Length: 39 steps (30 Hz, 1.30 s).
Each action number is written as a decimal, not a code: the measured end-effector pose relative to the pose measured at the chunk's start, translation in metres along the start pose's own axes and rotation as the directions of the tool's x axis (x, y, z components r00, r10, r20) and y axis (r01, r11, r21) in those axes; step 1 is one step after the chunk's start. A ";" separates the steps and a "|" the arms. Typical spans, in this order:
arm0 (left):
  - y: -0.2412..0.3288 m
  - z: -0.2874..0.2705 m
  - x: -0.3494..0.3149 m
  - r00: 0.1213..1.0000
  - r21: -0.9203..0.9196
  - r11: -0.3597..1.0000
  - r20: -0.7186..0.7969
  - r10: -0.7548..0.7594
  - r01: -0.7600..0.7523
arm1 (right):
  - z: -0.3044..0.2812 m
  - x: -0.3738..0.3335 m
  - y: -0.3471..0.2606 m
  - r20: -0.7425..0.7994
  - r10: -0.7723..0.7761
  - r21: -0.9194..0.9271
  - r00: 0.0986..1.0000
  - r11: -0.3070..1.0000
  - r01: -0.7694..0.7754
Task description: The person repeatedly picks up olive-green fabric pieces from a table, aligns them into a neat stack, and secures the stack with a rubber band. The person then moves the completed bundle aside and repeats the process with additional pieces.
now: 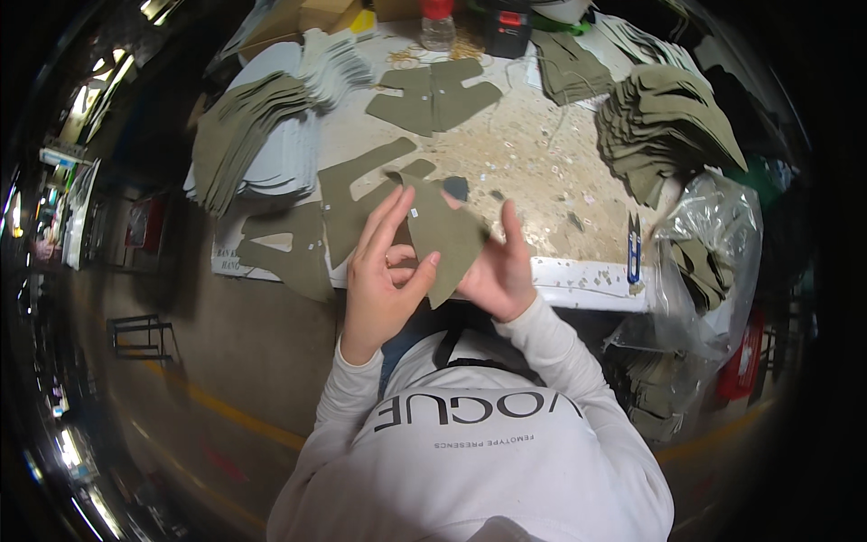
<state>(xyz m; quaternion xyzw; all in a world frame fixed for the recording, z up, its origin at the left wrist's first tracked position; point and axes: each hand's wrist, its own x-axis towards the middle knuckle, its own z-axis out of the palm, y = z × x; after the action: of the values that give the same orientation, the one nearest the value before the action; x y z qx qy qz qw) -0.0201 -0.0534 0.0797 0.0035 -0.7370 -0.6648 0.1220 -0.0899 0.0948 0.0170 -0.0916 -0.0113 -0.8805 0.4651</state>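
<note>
An olive-green cut fabric piece (444,237) with a small white sticker is raised over the table's near edge. My left hand (381,271) grips its left side, the thumb pressed on the front and a ring on one finger. On the other side my right hand (506,275) has its thumb apart and its palm turned up. Its fingers run behind the piece and are mostly hidden, with one fingertip showing beyond it. More olive cut pieces (348,194) lie flat beneath and left of my hands, and a joined-looking pair (433,95) lies farther back.
Stacks of olive and pale pieces stand at the left (257,126) and right (664,126). Blue-handled thread snips (634,253) lie near the right edge, beside a clear plastic bag (713,235). A red-capped bottle (438,27) stands at the back. Small scraps litter the tabletop (542,190).
</note>
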 end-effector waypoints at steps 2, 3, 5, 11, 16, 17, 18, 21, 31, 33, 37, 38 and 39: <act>-0.010 0.011 0.001 0.998 -0.013 0.999 0.046 -0.035 0.035 | -0.003 -0.010 -0.021 -0.022 -0.105 0.061 0.994 0.992 0.106; -0.017 0.017 0.003 0.995 -0.025 0.999 0.087 -0.046 0.049 | -0.005 -0.015 -0.031 -0.057 -0.164 0.065 0.985 0.984 0.168; -0.033 0.030 0.009 0.983 -0.046 0.996 0.170 -0.067 0.076 | -0.007 -0.030 -0.048 -0.120 -0.269 0.026 0.956 0.962 0.273; -0.062 0.065 0.015 0.958 0.004 0.994 0.266 -0.109 0.112 | -0.011 -0.068 -0.086 -0.258 -0.481 -0.148 0.838 0.876 0.458; -0.059 0.066 0.010 0.952 0.059 0.987 0.260 -0.160 0.150 | -0.012 -0.086 -0.108 -0.254 -0.585 -0.275 0.770 0.807 0.522; -0.056 0.060 0.007 0.963 0.104 0.988 0.233 -0.139 0.117 | -0.011 -0.088 -0.112 -0.256 -0.618 -0.334 0.743 0.778 0.532; -0.052 0.050 0.003 0.968 0.163 0.981 0.209 -0.140 0.107 | -0.009 -0.089 -0.115 -0.242 -0.646 -0.383 0.724 0.749 0.540; -0.041 0.002 -0.008 0.998 0.344 0.937 -0.004 -0.064 0.062 | 0.000 -0.098 -0.119 -0.225 -0.757 -0.569 0.614 0.613 0.547; -0.062 -0.106 -0.039 0.945 0.904 0.371 -0.288 0.157 0.214 | 0.027 -0.108 -0.106 -0.146 -0.891 -0.917 0.429 0.285 0.280; -0.065 -0.106 -0.039 0.934 0.901 0.368 -0.310 0.178 0.229 | 0.027 -0.104 -0.098 -0.191 -0.861 -0.917 0.472 0.328 0.228; -0.062 -0.103 -0.040 0.914 0.849 0.446 -0.380 0.144 0.283 | 0.021 -0.097 -0.083 -0.271 -0.792 -0.898 0.547 0.412 0.153; -0.061 -0.102 -0.041 0.911 0.837 0.472 -0.385 0.149 0.276 | 0.019 -0.096 -0.080 -0.286 -0.775 -0.889 0.563 0.435 0.147; -0.061 -0.102 -0.041 0.904 0.836 0.462 -0.401 0.148 0.296 | 0.017 -0.095 -0.078 -0.306 -0.769 -0.883 0.561 0.450 0.136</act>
<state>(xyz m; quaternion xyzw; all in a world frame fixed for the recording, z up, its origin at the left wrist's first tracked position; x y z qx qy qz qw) 0.0292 -0.1533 0.0216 0.2414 -0.9271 -0.1742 0.2278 -0.0986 0.2183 0.0225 0.0519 0.5162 -0.8525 0.0634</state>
